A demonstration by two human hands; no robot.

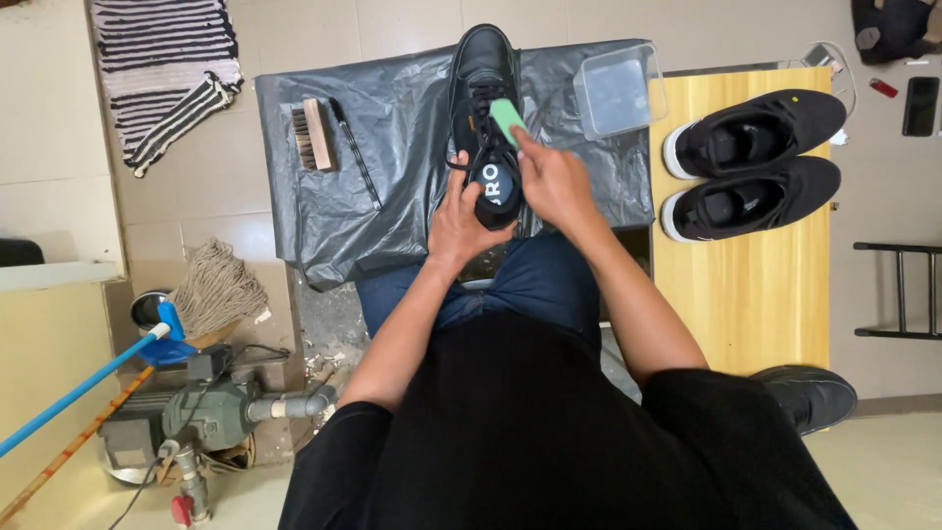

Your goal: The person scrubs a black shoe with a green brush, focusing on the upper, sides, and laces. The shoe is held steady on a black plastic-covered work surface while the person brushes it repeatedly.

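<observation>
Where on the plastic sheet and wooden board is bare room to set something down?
Free: the black plastic sheet below the wooden brush, and the wooden board below the pair of black shoes. Crowded: the middle, where the left hand and right hand work on the black shoe.

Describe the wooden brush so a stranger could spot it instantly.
Start at the grey plastic sheet spread over the floor ahead of the person. Near its upper left corner lies the wooden brush, a small block with dark bristles along its left side. The thin black brush beside it is long and slender; this one is short and blocky.
</observation>
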